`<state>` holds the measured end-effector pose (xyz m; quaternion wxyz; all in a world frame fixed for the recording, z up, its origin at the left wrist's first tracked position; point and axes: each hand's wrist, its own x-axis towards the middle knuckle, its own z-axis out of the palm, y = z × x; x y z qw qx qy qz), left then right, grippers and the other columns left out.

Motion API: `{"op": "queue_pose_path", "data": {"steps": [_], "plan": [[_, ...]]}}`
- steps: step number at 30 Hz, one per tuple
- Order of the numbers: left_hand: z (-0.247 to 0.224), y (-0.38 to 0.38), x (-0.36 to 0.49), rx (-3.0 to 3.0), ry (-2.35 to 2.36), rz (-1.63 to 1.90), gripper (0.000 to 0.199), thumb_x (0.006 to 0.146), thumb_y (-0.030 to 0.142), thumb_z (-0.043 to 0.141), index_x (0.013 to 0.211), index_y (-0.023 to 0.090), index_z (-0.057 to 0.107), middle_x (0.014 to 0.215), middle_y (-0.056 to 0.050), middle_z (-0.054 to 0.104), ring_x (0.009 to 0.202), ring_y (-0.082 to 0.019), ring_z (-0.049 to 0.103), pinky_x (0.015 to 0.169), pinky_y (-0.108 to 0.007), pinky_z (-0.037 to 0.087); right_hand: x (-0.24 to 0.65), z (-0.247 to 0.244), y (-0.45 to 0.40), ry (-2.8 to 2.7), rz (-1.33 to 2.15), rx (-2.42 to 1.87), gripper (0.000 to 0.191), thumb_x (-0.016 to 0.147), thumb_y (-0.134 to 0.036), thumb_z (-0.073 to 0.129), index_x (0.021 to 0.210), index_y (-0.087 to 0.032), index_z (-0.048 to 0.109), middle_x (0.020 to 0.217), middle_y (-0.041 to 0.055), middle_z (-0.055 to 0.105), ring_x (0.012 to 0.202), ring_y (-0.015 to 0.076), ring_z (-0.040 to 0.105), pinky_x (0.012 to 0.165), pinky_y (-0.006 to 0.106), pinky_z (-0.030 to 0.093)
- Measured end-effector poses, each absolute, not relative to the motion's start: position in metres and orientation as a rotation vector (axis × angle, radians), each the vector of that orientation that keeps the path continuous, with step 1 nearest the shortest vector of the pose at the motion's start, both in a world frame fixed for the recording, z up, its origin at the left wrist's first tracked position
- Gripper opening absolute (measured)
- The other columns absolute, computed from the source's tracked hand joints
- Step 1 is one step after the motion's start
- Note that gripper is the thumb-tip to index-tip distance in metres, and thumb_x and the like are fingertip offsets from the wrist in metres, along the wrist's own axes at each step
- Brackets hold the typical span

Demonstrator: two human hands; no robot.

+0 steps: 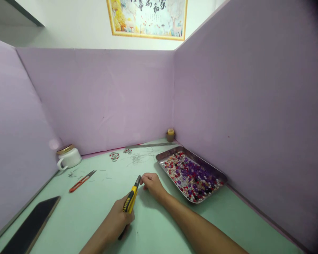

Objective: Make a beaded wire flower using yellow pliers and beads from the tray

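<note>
My left hand is wrapped round a yellow and black tool with lettering on its handle. The tool's metal tip points up and away, close to the fingertips of my right hand. Those fingers are curled and pinched together near the tip; whatever lies between them is too small to make out. Right of my right hand, a metal tray holds many small red, purple, white and black beads.
Red-handled snips and a dark flat slab lie left. A white lidded mug stands back left. Behind are bead rings, wire bits, a long metal strip and a small yellow-topped pot. Purple panels enclose the table.
</note>
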<state>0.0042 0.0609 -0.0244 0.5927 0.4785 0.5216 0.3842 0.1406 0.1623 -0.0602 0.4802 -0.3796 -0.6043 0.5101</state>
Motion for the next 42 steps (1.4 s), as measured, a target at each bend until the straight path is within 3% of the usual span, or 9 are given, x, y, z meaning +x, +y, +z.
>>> {"op": "queue_pose_path", "data": {"steps": [4,10,20,27,34,38,42], "plan": [[-0.025,0.061,0.004,1.045,1.132,0.837,0.008,0.057,0.010,0.049,0.062,0.016,0.049,0.042,0.002,0.049,0.027,-0.008,0.037,0.025,-0.018,0.026,0.142,-0.058,0.161,-1.438,1.273,-0.907,0.019,0.064,-0.021,0.041,0.050,-0.015,0.052,0.041,-0.0048,0.037,0.040,0.0087,0.038,0.043,0.020,0.035],[-0.027,0.059,0.006,0.898,1.030,0.897,0.015,0.059,0.015,0.048,0.074,0.017,0.047,0.068,-0.003,0.055,0.043,-0.010,0.046,0.030,-0.019,0.033,0.143,-0.056,0.161,-1.440,1.283,-0.933,0.017,0.063,-0.021,0.041,0.050,-0.015,0.051,0.043,-0.0043,0.040,0.041,0.0088,0.042,0.043,0.020,0.033],[-0.025,0.057,0.006,0.939,1.045,0.867,0.009,0.062,0.017,0.048,0.071,0.016,0.046,0.063,-0.001,0.053,0.041,-0.009,0.046,0.030,-0.018,0.033,0.144,-0.056,0.160,-1.478,1.258,-0.954,0.019,0.066,-0.023,0.042,0.052,-0.014,0.051,0.045,-0.0043,0.042,0.042,0.0083,0.043,0.044,0.019,0.033],[-0.024,0.059,0.008,1.117,1.208,0.828,0.007,0.058,0.011,0.046,0.061,0.018,0.045,0.036,0.006,0.045,0.025,-0.007,0.033,0.025,-0.017,0.024,0.144,-0.055,0.156,-1.514,1.189,-0.953,0.020,0.068,-0.023,0.042,0.052,-0.015,0.052,0.044,-0.0045,0.041,0.043,0.0089,0.042,0.045,0.020,0.032],[0.000,0.055,0.010,1.353,1.371,0.806,0.025,0.057,0.004,0.046,0.077,0.019,0.051,0.042,0.010,0.042,0.030,-0.004,0.035,0.028,-0.014,0.024,0.144,-0.056,0.155,-1.523,1.171,-0.938,0.020,0.067,-0.021,0.044,0.052,-0.014,0.054,0.040,-0.0047,0.040,0.042,0.0088,0.040,0.044,0.020,0.028],[-0.007,0.057,0.004,1.257,1.267,0.816,0.016,0.058,0.008,0.051,0.071,0.019,0.051,0.040,0.009,0.041,0.028,-0.004,0.031,0.026,-0.014,0.022,0.144,-0.055,0.156,-1.492,1.212,-0.916,0.020,0.067,-0.022,0.044,0.051,-0.014,0.055,0.041,-0.0045,0.040,0.041,0.0086,0.041,0.043,0.020,0.029],[-0.020,0.060,0.000,1.141,1.153,0.795,0.008,0.060,0.021,0.053,0.066,0.017,0.047,0.044,0.005,0.045,0.032,-0.008,0.038,0.027,-0.018,0.030,0.145,-0.053,0.155,-1.429,1.287,-0.867,0.021,0.066,-0.025,0.045,0.050,-0.014,0.053,0.040,-0.0049,0.038,0.040,0.0084,0.038,0.044,0.021,0.032]]}}
